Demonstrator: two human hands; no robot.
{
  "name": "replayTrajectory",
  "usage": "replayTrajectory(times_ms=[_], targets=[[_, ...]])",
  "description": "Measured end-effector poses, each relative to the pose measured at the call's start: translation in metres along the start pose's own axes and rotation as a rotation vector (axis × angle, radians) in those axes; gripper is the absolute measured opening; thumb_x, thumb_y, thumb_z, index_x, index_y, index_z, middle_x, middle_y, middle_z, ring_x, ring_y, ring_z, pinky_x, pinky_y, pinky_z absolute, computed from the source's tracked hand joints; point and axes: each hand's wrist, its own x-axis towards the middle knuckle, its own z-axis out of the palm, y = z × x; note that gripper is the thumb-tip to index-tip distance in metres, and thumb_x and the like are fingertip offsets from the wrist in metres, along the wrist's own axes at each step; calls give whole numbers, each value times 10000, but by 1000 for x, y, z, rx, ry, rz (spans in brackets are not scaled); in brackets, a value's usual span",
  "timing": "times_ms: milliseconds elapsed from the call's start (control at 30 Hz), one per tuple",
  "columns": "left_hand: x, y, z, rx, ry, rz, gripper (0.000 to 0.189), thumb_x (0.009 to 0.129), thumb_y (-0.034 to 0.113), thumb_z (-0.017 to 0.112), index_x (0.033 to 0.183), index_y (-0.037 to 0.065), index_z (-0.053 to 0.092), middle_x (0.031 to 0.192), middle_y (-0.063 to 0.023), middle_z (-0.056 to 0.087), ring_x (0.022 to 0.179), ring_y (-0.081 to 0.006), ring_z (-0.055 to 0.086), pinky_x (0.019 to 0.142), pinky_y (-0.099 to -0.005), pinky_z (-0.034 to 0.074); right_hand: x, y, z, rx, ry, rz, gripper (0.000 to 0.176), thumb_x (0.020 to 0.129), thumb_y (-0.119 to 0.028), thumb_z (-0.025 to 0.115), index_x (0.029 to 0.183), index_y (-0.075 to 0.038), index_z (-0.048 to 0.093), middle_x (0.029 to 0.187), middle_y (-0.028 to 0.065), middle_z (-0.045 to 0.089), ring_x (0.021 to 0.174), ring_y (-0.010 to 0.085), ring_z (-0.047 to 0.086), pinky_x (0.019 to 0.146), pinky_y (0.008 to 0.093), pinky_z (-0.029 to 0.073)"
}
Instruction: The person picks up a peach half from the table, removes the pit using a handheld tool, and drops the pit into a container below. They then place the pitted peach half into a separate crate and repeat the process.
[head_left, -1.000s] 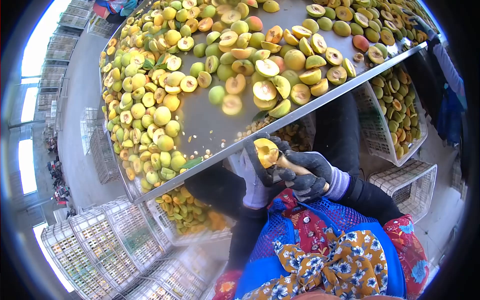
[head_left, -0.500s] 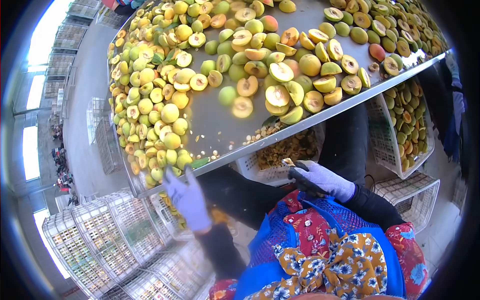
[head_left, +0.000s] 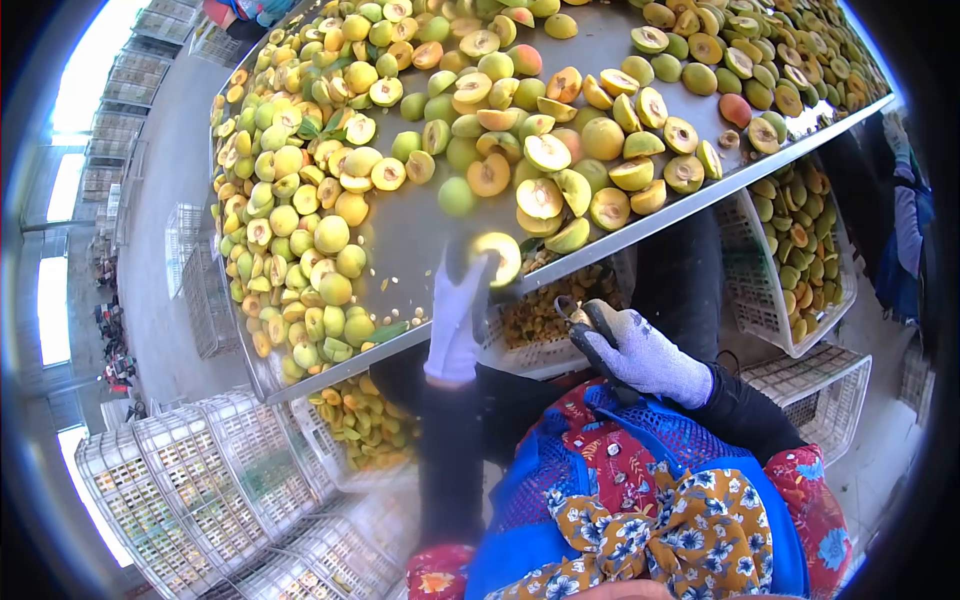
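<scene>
Left hand [head_left: 458, 318] clasped a fruit half [head_left: 499, 256], right hand [head_left: 645, 355] a small tool [head_left: 574, 312]; whole fruit [head_left: 330, 233] lay uncut at your ten o'clock.

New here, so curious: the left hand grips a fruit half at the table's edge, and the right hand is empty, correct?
No: the head view shows the right hand closed on a small tool. The left hand does grip the fruit half at the table edge.

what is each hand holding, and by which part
Left hand grips a fruit half by its rim; right hand holds a small tool by its handle.
</scene>
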Motion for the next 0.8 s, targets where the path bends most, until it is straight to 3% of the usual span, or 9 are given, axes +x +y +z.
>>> replayTrajectory(times_ms=[33, 133, 233, 367, 400, 500, 567, 700, 800], targets=[[-18, 22, 9, 57, -24, -85, 361, 903, 165, 642, 1214, 7, 550, 1046, -81, 615, 828, -136, 641, 628, -246, 563, 1, -5, -1, -34, 11, -43, 266, 975, -252, 540, 1055, 0, 511, 773, 243, 615, 758, 427, 633, 631, 520, 467], [-48, 23, 12, 94, 36, -163, 351, 915, 189, 613, 1207, 2, 555, 1037, -92, 602, 920, -179, 637, 691, -293, 578, 1, -16, 0, -185, 33, -241, 246, 964, -214, 555, 1053, 5, 487, 712, 229, 605, 694, 443, 611, 582, 497, 456], [-65, 14, 23, -340, 94, -180, 363, 932, 203, 587, 1236, 10, 538, 1074, -106, 587, 937, -197, 637, 716, -307, 581, -3, -26, 0, -123, 4, -153, 255, 954, -200, 563, 1047, 22, 479, 687, 229, 592, 660, 437, 607, 565, 506, 461], [-76, -3, 17, 55, 144, -70, 426, 1006, 376, 486, 1247, 28, 533, 1110, -109, 582, 966, -205, 628, 819, -336, 558, -2, -23, 8, -273, 35, -306, 320, 959, -268, 566, 1007, 24, 444, 633, 197, 593, 589, 378, 626, 507, 474, 465], [-78, -5, 16, -5, 145, -92, 491, 1024, 453, 420, 1255, 34, 532, 1136, -95, 584, 984, -199, 628, 839, -330, 548, -1, -24, 8, -306, 25, -316, 318, 957, -264, 568, 1001, 26, 444, 632, 194, 594, 581, 370, 627, 498, 466, 468], [-84, -14, 11, -174, 164, -202, 513, 1025, 473, 405, 1271, 39, 526, 1162, -94, 596, 1008, -200, 632, 857, -338, 545, 2, -27, 10, -370, 1, -341, 320, 952, -262, 573, 985, 30, 445, 620, 185, 595, 558, 355, 628, 479, 444, 477], [-83, -43, -4, 54, 162, -101, 518, 1034, 464, 386, 1262, 22, 531, 1157, -117, 614, 1031, -213, 637, 887, -343, 536, 4, -27, 13, -382, -7, -346, 324, 949, -266, 574, 978, 29, 444, 612, 180, 595, 549, 353, 628, 474, 438, 481], [-93, -36, 0, 371, 39, 100, 419, 1053, 346, 410, 1265, -7, 488, 1190, -145, 548, 1072, -205, 563, 930, -372, 491, 4, -30, 15, -400, -37, -277, 330, 939, -271, 581, 965, 27, 440, 601, 173, 594, 544, 353, 630, 472, 441, 484], [-90, -18, 18, 206, 58, 62, 436, 1058, 377, 385, 1216, -5, 525, 1159, -132, 566, 1048, -188, 575, 897, -323, 502, 3, -31, 16, -416, -56, -266, 321, 933, -258, 584, 961, 27, 438, 600, 170, 597, 544, 350, 633, 470, 440, 486]])
